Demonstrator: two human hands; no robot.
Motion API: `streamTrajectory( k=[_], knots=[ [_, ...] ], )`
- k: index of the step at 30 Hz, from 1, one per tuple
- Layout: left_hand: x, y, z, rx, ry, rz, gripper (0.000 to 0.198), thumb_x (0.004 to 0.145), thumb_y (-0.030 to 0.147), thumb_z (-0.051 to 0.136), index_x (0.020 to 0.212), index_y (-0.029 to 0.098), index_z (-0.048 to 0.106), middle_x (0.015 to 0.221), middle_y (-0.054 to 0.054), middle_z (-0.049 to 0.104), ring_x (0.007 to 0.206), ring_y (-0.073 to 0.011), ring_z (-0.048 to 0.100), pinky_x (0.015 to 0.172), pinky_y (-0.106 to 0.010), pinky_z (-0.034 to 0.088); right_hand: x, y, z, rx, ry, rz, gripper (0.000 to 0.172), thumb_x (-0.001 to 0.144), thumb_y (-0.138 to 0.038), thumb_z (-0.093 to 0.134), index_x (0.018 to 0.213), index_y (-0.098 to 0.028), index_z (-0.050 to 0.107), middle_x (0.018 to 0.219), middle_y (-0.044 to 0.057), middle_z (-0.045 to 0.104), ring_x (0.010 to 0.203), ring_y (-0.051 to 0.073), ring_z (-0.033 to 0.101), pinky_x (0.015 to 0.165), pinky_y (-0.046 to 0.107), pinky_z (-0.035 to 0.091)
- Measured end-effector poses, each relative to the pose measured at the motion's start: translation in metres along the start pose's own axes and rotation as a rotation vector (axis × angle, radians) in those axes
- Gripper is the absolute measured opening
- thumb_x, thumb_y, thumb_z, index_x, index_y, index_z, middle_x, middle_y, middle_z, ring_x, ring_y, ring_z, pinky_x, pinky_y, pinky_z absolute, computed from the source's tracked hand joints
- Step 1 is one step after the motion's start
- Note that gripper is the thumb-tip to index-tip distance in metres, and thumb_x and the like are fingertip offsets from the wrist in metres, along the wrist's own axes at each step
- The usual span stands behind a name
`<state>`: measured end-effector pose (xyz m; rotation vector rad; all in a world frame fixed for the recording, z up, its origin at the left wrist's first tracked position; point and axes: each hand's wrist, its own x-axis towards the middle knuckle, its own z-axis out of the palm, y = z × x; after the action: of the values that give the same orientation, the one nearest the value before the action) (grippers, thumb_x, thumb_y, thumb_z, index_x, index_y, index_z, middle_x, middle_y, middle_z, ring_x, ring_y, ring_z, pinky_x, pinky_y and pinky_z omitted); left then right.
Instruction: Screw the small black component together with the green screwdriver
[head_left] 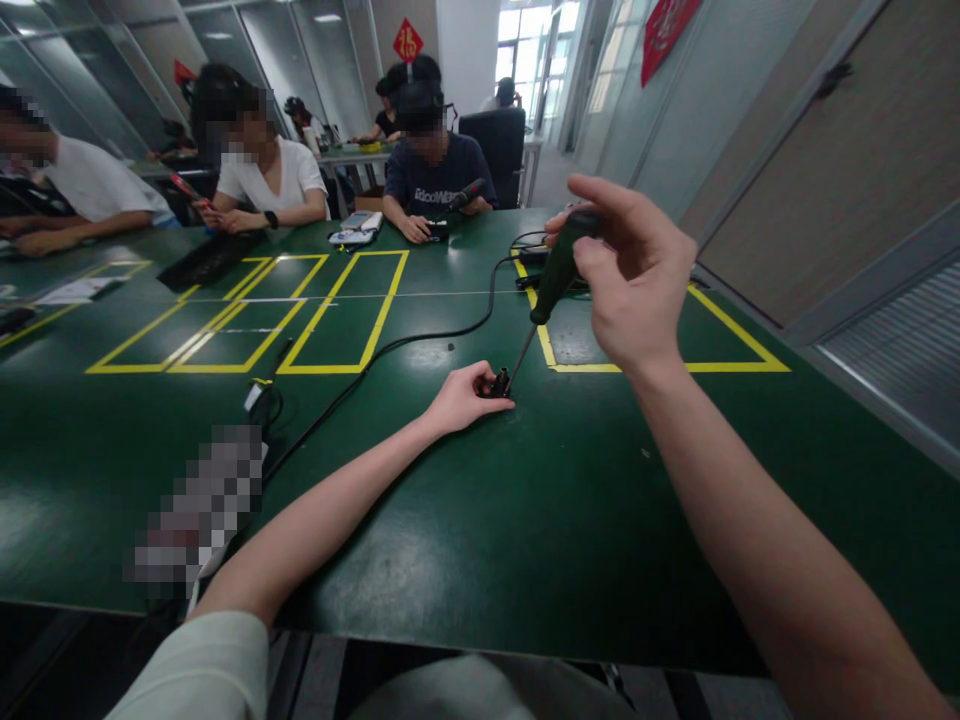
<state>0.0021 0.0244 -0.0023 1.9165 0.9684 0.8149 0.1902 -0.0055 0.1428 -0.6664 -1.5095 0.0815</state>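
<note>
On the green tabletop, my left hand (466, 397) has its thumb and fingers closed around a small black part (501, 381) with a short upright post. The part's exact kind is too small to make out. My right hand (637, 265) is raised above it and grips a screwdriver (556, 272) by its dark green handle. The screwdriver slants down to the left, and its thin metal shaft ends at the black part, beside the post. Whether the tip sits in a screw cannot be seen.
Yellow tape (667, 368) outlines boxes on the green table (465, 530). A black cable (420, 340) curves across to the left of my hands, towards a blurred-out object (202, 510). Dark devices (534, 257) lie behind the screwdriver. Several people sit at the far side.
</note>
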Motion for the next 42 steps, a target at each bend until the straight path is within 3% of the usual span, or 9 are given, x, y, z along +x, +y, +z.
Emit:
streamTrajectory(
  k=[5,13,18,24,29,35,39,42],
  knots=[
    [-0.0002,0.0009,-0.0002,0.004,0.002,0.006,0.046,0.065,0.047,0.088,0.077,0.02,0.053,0.073,0.004,0.058,0.068,-0.0148,0.05,0.067,-0.028,0.04,0.0012,-0.0029,-0.0009,-0.086,0.033,-0.007,0.025,0.089,-0.05,0.07,0.108,-0.034,0.077,0.107,0.004,0.074,0.097,0.021,0.073,0.078,0.034,0.065],
    [-0.0003,-0.002,-0.0005,0.006,-0.001,0.011,0.046,0.066,0.048,0.088,0.078,0.02,0.054,0.075,0.003,0.061,0.068,-0.0145,0.051,0.067,-0.028,0.039,0.0006,-0.0037,-0.0005,0.021,-0.006,0.046,0.031,0.092,-0.057,0.064,0.111,-0.035,0.075,0.102,0.003,0.077,0.093,0.02,0.074,0.083,0.037,0.066],
    [0.0001,-0.0019,0.0,0.007,0.003,0.016,0.046,0.066,0.047,0.089,0.077,0.02,0.054,0.073,0.004,0.059,0.068,-0.0144,0.051,0.066,-0.028,0.04,0.0003,-0.0013,-0.0018,-0.053,0.023,0.031,0.03,0.084,-0.051,0.076,0.11,-0.036,0.076,0.113,0.004,0.073,0.102,0.021,0.072,0.079,0.032,0.065],
    [-0.0008,-0.0014,0.0002,0.009,0.005,0.004,0.045,0.065,0.048,0.088,0.077,0.02,0.054,0.073,0.003,0.059,0.068,-0.0145,0.05,0.067,-0.028,0.039,0.0005,0.0008,-0.0009,0.011,-0.021,0.013,0.028,0.094,-0.052,0.064,0.115,-0.037,0.074,0.104,0.002,0.077,0.094,0.021,0.075,0.085,0.038,0.066],
    [-0.0007,-0.0024,0.0003,-0.001,0.012,0.019,0.043,0.065,0.042,0.09,0.076,0.019,0.054,0.073,0.004,0.059,0.067,-0.0138,0.05,0.067,-0.027,0.039,-0.0002,-0.001,-0.0008,-0.084,0.033,0.005,0.028,0.087,-0.048,0.075,0.111,-0.034,0.075,0.111,0.004,0.074,0.1,0.021,0.073,0.08,0.032,0.066],
    [-0.0007,-0.0025,0.0004,-0.001,0.02,0.027,0.043,0.066,0.042,0.09,0.076,0.02,0.054,0.074,0.003,0.06,0.069,-0.0146,0.051,0.067,-0.027,0.039,0.0001,0.0012,-0.0019,0.02,-0.016,0.029,0.028,0.094,-0.052,0.064,0.115,-0.036,0.074,0.104,0.003,0.077,0.093,0.021,0.075,0.085,0.038,0.066],
    [-0.0005,-0.001,0.0001,0.004,0.015,0.017,0.043,0.066,0.042,0.09,0.076,0.02,0.054,0.073,0.004,0.06,0.069,-0.0148,0.051,0.067,-0.028,0.04,0.0007,-0.0011,-0.002,-0.064,0.049,0.025,0.027,0.085,-0.05,0.076,0.107,-0.034,0.077,0.109,0.003,0.075,0.099,0.02,0.072,0.077,0.031,0.065],
    [-0.0005,0.0001,-0.0002,0.009,0.013,0.009,0.043,0.066,0.041,0.09,0.077,0.019,0.054,0.074,0.003,0.06,0.068,-0.0145,0.052,0.067,-0.028,0.04,0.0014,-0.0005,-0.0021,-0.026,0.016,0.027,0.03,0.087,-0.049,0.073,0.113,-0.036,0.075,0.106,0.003,0.076,0.096,0.02,0.073,0.079,0.032,0.065]
  ],
)
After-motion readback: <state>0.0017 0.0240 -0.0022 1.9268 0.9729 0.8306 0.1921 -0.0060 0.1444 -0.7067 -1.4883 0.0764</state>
